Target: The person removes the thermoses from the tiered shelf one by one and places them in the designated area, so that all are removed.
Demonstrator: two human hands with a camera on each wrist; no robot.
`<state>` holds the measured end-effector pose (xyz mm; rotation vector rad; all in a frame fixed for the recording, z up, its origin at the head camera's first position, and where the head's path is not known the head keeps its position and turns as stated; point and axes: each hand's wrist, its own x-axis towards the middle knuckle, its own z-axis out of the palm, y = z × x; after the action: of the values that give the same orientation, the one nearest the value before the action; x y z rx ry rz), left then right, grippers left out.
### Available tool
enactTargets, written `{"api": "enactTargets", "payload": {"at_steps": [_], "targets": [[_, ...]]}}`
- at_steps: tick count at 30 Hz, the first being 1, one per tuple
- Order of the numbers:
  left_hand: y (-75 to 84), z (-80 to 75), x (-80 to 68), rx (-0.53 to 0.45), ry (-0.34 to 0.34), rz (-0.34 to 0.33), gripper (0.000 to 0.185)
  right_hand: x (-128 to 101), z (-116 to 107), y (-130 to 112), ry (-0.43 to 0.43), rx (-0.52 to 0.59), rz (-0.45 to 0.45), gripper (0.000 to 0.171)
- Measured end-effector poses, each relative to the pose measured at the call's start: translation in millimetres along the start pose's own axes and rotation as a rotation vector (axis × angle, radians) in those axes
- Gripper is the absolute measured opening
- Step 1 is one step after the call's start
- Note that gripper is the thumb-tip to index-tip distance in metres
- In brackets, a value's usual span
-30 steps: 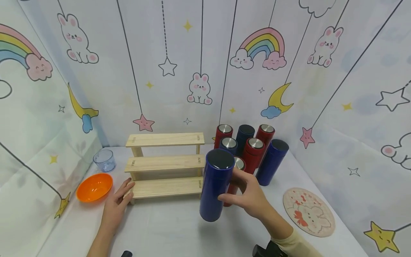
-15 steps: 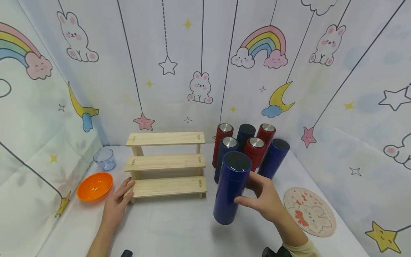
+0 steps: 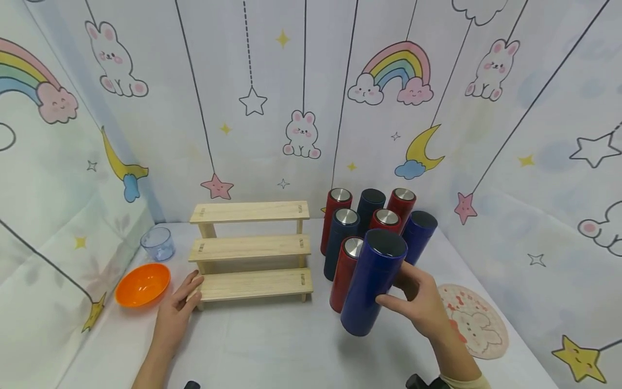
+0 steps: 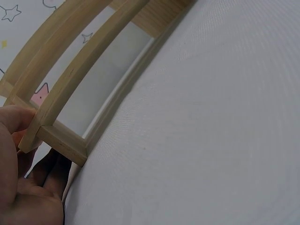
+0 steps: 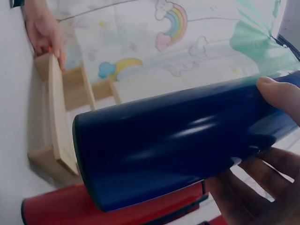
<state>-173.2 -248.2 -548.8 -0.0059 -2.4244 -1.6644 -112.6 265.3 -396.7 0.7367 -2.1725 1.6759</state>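
Note:
My right hand (image 3: 421,302) grips a blue thermos flask (image 3: 371,286) with a dark cap, thumb on one side and fingers on the other. The flask leans, its cap toward the right, and appears raised off the table. Behind and left of it stands a red flask (image 3: 343,286) with a silver top, partly covered. My left hand (image 3: 174,313) holds the left end of a three-step wooden display rack (image 3: 250,246) at its lowest step. In the left wrist view, fingers (image 4: 18,117) touch the rack's end corner. No flask stands on the steps.
Behind the held flask stand several more red and blue flasks (image 3: 340,243). A round rabbit-print mat (image 3: 478,324) lies at right, partly hidden by the arm. An orange bowl (image 3: 143,285) and a clear blue cup (image 3: 158,243) sit left of the rack.
My right hand has carried the blue flask rightward, away from the rack, uncovering the red flask behind it. My left hand stays in place on the rack.

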Motion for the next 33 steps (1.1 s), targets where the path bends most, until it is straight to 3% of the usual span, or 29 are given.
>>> {"api": "enactTargets", "payload": {"at_steps": [10,17,23,33], "targets": [[-1.9,1.1,1.4,-0.047,0.006,0.037,0.043,-4.7,-28.1,5.5,0.099,-0.045,0.059,0.065],[-2.3,-1.1,0.3,-0.058,0.006,0.001,0.042,-7.1,-34.9,13.4,0.163,-0.119,0.154,0.064],[-1.6,0.9,-1.1,-0.065,-0.001,-0.035,0.042,-9.3,-39.7,24.7,0.182,-0.157,0.177,0.065],[-0.2,-1.1,0.0,-0.036,0.006,-0.033,0.042,-13.5,-41.2,49.0,0.155,-0.177,0.258,0.068]]}}
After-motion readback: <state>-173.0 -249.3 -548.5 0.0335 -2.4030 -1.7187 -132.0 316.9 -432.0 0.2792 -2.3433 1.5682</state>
